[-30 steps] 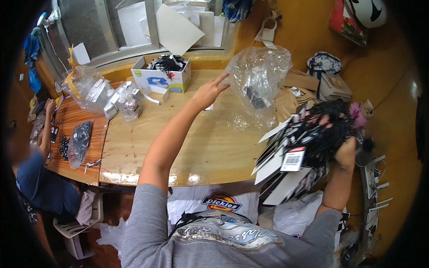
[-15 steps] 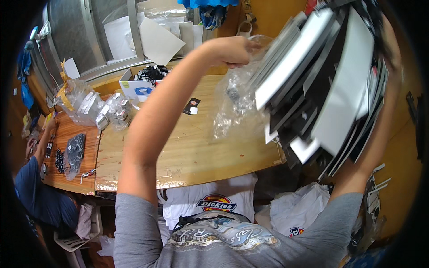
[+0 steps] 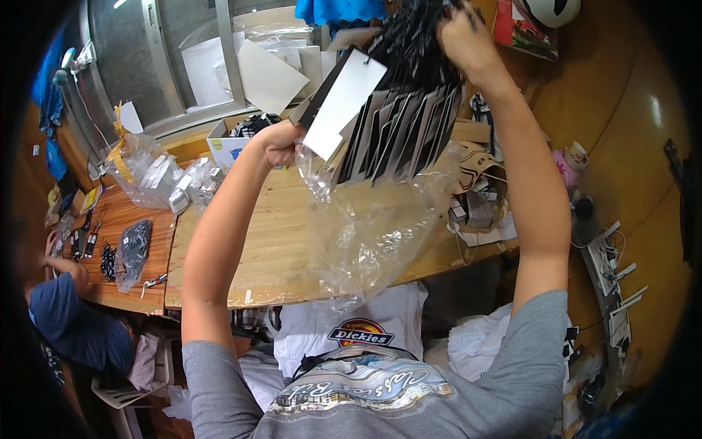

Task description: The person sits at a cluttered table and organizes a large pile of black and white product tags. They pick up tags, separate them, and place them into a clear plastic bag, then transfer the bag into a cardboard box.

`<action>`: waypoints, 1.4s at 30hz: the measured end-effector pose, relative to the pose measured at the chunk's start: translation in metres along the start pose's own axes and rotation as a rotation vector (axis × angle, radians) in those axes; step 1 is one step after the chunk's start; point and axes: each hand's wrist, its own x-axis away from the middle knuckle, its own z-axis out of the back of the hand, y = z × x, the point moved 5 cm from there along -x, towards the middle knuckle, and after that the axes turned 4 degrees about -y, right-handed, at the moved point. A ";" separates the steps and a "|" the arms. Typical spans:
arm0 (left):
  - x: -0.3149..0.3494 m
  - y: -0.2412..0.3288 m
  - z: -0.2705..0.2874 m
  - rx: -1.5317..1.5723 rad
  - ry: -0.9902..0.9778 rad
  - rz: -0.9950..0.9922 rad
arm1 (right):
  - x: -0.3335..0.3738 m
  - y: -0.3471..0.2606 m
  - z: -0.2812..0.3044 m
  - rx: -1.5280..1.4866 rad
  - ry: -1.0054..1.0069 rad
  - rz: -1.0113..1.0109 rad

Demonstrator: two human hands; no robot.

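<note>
High over the table, my right hand (image 3: 468,45) is closed round the black strings (image 3: 418,38) of a thick bunch of hang tags. Below the strings the black, grey and white tags (image 3: 402,132) fan out, their lower ends in the mouth of a clear plastic bag (image 3: 358,245). One white tag (image 3: 345,104) sticks out toward my left hand (image 3: 281,143), which grips the bag's rim with bent fingers. The bag hangs loose below, see-through and crumpled. Whether its lower part touches the table cannot be made out.
The wooden table (image 3: 245,252) has an open box of black-stringed items (image 3: 223,143) at the back. Bags of small white boxes (image 3: 157,179) and a filled plastic bag (image 3: 133,249) are on the left. A co-worker (image 3: 77,314) sits there. A brown-and-black bag (image 3: 479,168) stands right.
The bunch of tags has swung left from the upper right and now hangs upright over the bag. My left hand moved left and lower, and the bag came nearer with its mouth under the tags.
</note>
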 end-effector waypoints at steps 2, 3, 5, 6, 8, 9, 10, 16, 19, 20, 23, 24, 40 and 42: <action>-0.001 -0.009 0.029 -0.014 0.059 -0.022 | 0.010 -0.006 -0.001 -0.193 -0.090 -0.182; -0.001 -0.015 0.038 -0.040 0.104 -0.039 | 0.016 -0.011 0.002 -0.284 -0.139 -0.270; 0.002 -0.022 0.043 -0.086 0.090 -0.058 | 0.025 -0.017 0.006 -0.462 -0.241 -0.447; -0.001 -0.029 0.056 -0.114 0.054 -0.027 | 0.024 -0.020 0.003 -0.565 -0.293 -0.533; -0.002 -0.037 0.064 -0.173 0.002 -0.043 | 0.014 -0.023 0.003 -0.607 -0.427 -0.554; 0.008 -0.033 0.038 -0.166 0.025 -0.065 | 0.013 -0.020 0.004 -0.666 -0.403 -0.555; 0.004 -0.034 0.032 -0.155 -0.057 -0.030 | 0.012 -0.018 0.006 -0.725 -0.379 -0.556; 0.001 -0.044 0.018 0.083 -0.019 -0.127 | -0.046 -0.043 0.043 -1.384 -0.142 -0.455; -0.011 -0.043 0.013 0.086 -0.103 -0.310 | -0.054 -0.018 0.039 -1.691 -0.116 -0.432; -0.011 -0.044 0.012 0.060 -0.128 -0.352 | -0.052 -0.011 0.032 -1.715 -0.185 -0.435; 0.003 -0.049 0.019 -0.161 -0.199 -0.444 | -0.038 0.004 -0.012 -1.878 -0.318 -0.646; 0.007 -0.050 0.022 -0.239 -0.220 -0.469 | -0.029 -0.012 -0.019 -1.820 -0.433 -0.736; 0.023 -0.090 -0.036 -0.445 -0.170 0.125 | 0.028 0.011 -0.069 -0.224 -0.034 -0.744; 0.028 -0.096 -0.034 -0.622 -0.027 0.103 | 0.013 0.000 -0.056 -0.236 -0.041 -0.740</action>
